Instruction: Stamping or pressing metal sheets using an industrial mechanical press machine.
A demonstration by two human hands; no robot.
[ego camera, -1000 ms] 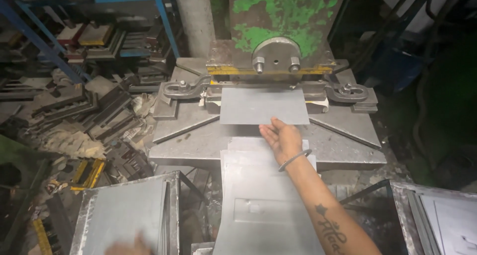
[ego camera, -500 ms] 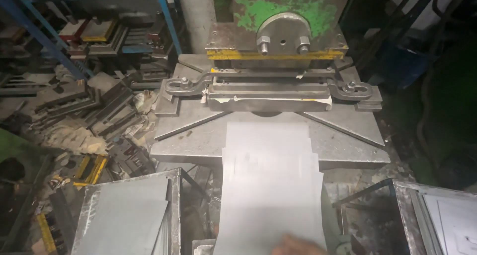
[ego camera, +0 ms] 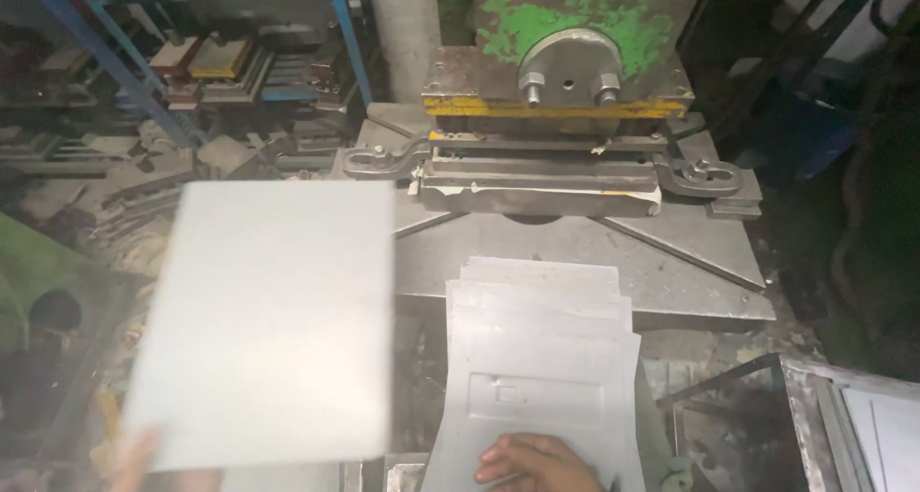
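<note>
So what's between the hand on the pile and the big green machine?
In the head view, between the right hand and the green press lie the stacked metal sheets, then bare grey machine table.

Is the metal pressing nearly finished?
Done: stamped grey metal sheets are stacked before the green press. In hand: the left hand lifts a blank pale sheet; the right hand rests on the stack. Left: the press bed sits empty. How many blanks remain is unclear.

Metal workshop: green press machine (ego camera: 575, 32), stacked sheet blanks (ego camera: 541, 358), racks w/ dies (ego camera: 240, 61).
</note>
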